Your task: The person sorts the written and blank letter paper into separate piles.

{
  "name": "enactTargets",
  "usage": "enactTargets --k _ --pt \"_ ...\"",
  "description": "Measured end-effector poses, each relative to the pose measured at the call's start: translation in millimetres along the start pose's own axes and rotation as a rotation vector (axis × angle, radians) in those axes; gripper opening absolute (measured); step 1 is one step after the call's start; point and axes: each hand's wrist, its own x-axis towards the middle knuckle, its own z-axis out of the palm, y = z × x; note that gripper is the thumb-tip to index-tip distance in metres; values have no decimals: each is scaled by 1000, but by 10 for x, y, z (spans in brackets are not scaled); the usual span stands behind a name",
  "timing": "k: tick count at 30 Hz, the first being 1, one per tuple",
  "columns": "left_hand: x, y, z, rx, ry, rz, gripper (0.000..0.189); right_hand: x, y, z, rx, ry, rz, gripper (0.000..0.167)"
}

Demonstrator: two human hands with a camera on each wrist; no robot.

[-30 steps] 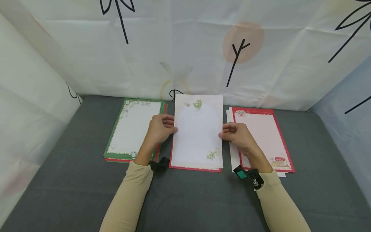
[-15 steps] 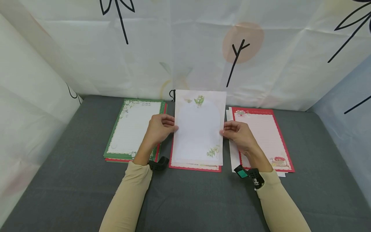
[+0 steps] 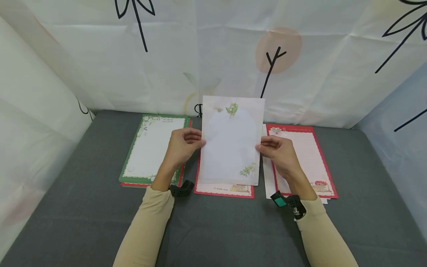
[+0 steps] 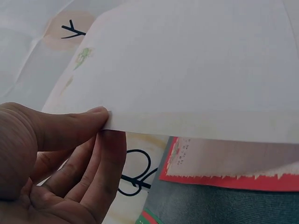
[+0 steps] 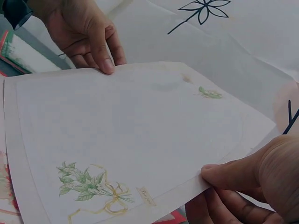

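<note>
Between both hands hangs a pale sheet of stationery paper (image 3: 230, 144) with green leaf sprigs printed near its top and lower right corner. My left hand (image 3: 182, 146) pinches its left edge between thumb and fingers, and the left wrist view shows the thumb (image 4: 96, 116) on the printed face with the fingers behind. Along the right edge my right hand (image 3: 278, 154) pinches the paper the same way. Below it lies a red-bordered sheet (image 3: 220, 191), mostly covered; in the left wrist view a gap shows between the held paper and this red-bordered sheet (image 4: 233, 179).
To the left lies a stack of green-bordered sheets (image 3: 150, 152) with red edges peeking out. A red-bordered sheet (image 3: 301, 148) rests over white ones on the right. Dark grey cloth (image 3: 213, 233) covers the table, and a printed white curtain (image 3: 160, 66) hangs behind.
Both hands have raised the leaf-printed paper a little up and away from the red-bordered sheet, more of which now shows at its lower edge. The side stacks stay put.
</note>
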Motion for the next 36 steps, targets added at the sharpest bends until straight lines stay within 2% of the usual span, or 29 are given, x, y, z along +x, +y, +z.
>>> enactTargets --k 11,19,26,30,36 --pt "-42 85 94 -33 -38 58 29 -74 -140 -137 23 55 -44 39" --pt "-34 208 294 -133 -29 56 25 -137 -227 -326 114 117 -68 16" --pt "84 340 603 -136 -67 52 21 -211 -216 -593 138 198 -49 16" --pt "182 391 839 -128 -81 35 20 -234 -215 -765 145 257 -24 15" --pt "298 449 1229 -77 -94 11 17 -288 -214 -1044 96 370 52 14"
